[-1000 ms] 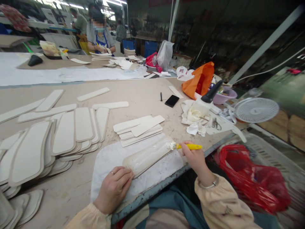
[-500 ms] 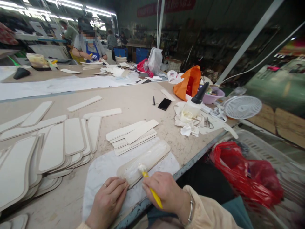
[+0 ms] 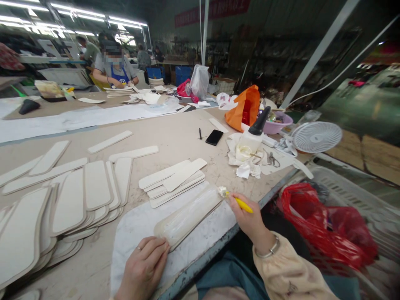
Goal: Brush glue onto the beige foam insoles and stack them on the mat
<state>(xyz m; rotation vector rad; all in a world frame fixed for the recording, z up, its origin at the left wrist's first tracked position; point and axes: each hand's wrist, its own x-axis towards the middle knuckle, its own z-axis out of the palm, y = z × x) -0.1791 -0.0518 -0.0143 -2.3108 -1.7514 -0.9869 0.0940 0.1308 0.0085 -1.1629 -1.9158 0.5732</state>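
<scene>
My right hand (image 3: 247,214) grips a yellow-handled brush (image 3: 243,204) whose bristles are thick with white paste. The bristles are at the far right end of a long, rounded cream panel (image 3: 190,212), which has a wet, glossy coat over its top. My left hand (image 3: 146,260) rests at the panel's near left end, fingertips together and pressing on its edge. Under the panel lies a white sheet (image 3: 131,229). Just behind it is a small stack of narrow cream strips (image 3: 175,179).
Many cream panels (image 3: 68,200) overlap at the left. A phone (image 3: 214,137), a white glue container (image 3: 250,141) with a black nozzle, an orange bag (image 3: 243,110) and a white fan (image 3: 317,137) stand farther back. Right of the table edge is a crate with a red bag (image 3: 325,225). A co-worker (image 3: 114,71) sits opposite.
My right hand has carried the brush along the panel from its near left part to the far right end. My left hand has stayed at the near end.
</scene>
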